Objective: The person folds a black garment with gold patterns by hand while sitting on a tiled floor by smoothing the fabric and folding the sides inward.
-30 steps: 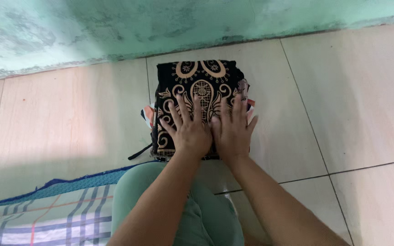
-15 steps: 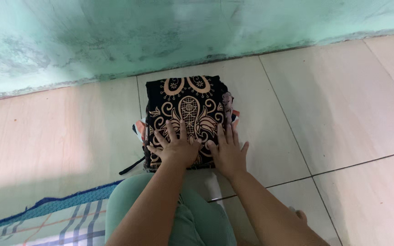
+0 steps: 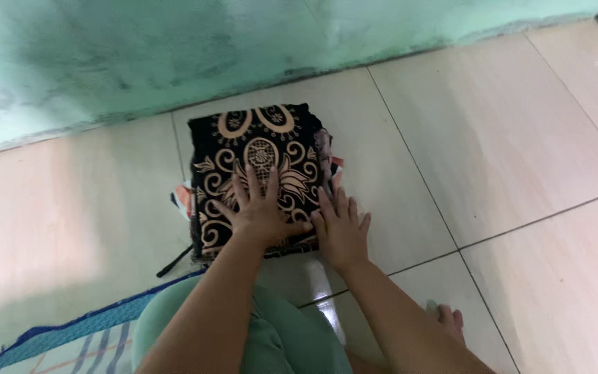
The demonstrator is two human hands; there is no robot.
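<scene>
Folded black cloth (image 3: 257,149) with tan scrollwork lies on the tiled floor (image 3: 493,145) close to the green wall (image 3: 140,48), on top of other folded pieces whose edges peek out beside it. The left hand (image 3: 261,211) lies flat on its near half, fingers (image 3: 252,181) spread and pointing toward the wall. The right hand (image 3: 340,228) sits just beside it at the stack's near right corner — fingers loosely fanned, tips on the cloth edge, palm partly over bare tile.

What could go wrong, to my eye: the pile looks uneven under those fingers, and a push from the right hand at the corner could slide the top piece off the ones beneath, or open its fold. A dark strap (image 3: 174,261) trailing out left of the left fingers could snag and drag the lower layers.

Counted: one patterned black cloth on top, at least two pieces beneath — I cannot tell exactly — one strap, two hands, and one checked mat (image 3: 64,339) behind the wrists.
</scene>
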